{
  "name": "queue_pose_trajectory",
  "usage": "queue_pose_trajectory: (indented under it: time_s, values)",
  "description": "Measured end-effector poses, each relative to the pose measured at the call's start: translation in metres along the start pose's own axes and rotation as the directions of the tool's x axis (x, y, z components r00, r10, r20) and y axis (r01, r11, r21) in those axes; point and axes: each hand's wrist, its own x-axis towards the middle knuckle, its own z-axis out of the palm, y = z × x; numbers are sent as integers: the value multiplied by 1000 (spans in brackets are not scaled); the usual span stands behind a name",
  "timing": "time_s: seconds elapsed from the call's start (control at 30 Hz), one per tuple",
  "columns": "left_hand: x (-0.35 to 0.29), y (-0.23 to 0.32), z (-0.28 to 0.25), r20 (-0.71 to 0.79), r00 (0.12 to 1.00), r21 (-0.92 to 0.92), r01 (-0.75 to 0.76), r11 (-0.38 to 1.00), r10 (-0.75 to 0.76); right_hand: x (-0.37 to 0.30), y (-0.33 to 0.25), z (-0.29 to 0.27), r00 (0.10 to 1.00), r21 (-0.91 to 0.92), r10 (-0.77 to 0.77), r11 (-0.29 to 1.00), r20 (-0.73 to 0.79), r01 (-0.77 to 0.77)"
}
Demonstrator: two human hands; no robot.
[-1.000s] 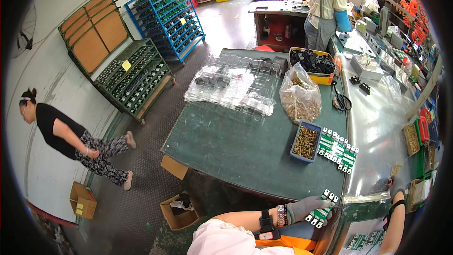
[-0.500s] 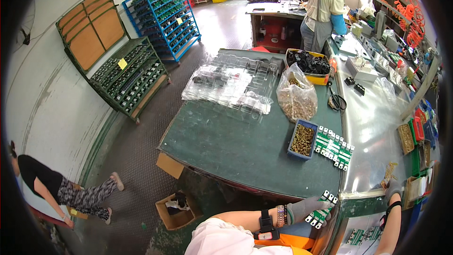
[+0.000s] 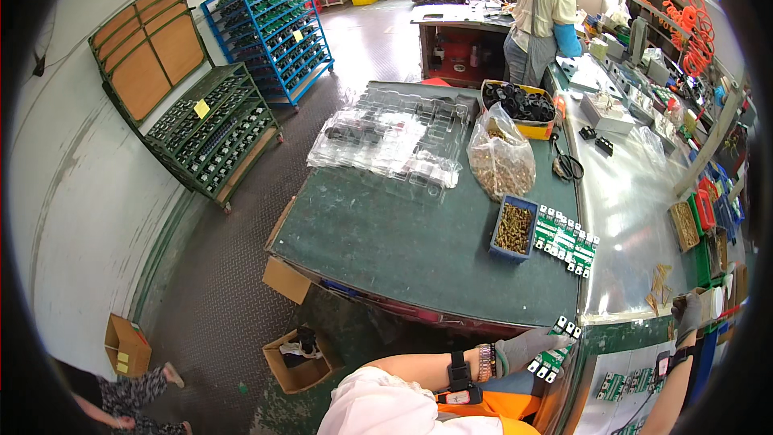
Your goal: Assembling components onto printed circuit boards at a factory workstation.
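While left hand (image 3: 527, 348) grip clenches green circuit board (image 3: 554, 350), right hand (image 3: 687, 312) grip state unclear.

On the bench (image 3: 386, 234), the parts bin (image 3: 514, 228) sits left of the circuit board panel (image 3: 566, 239); the bag of parts (image 3: 501, 159) stands behind the bin, with plastic trays (image 3: 394, 141) to its left; a cardboard box (image 3: 298, 358) rests on the floor before the bench

Green table (image 3: 386, 234): clear trays (image 3: 394, 141), bag of brass parts (image 3: 501, 163), blue bin (image 3: 514, 228), green boards (image 3: 565, 238), yellow bin (image 3: 523, 105) w/ black parts are laid on it.
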Motion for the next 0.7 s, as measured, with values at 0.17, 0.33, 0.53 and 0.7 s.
queue_pose_trajectory:
  time_s: [0.17,0.33,0.53,0.7]
  values:
    - [11,-7,0,28,998,-94,-59,994,62,-79,-35,12,982,536,90,828,166,-166]
    - [30,-17,6,37,970,-182,-229,956,239,-221,-83,66,967,390,-28,918,255,-76]
    - [53,-27,22,162,915,-152,-347,925,370,-329,-89,97,936,422,141,863,324,-276]
    - [56,-42,35,166,922,-282,-295,913,350,-370,-68,101,803,502,114,727,585,-469]
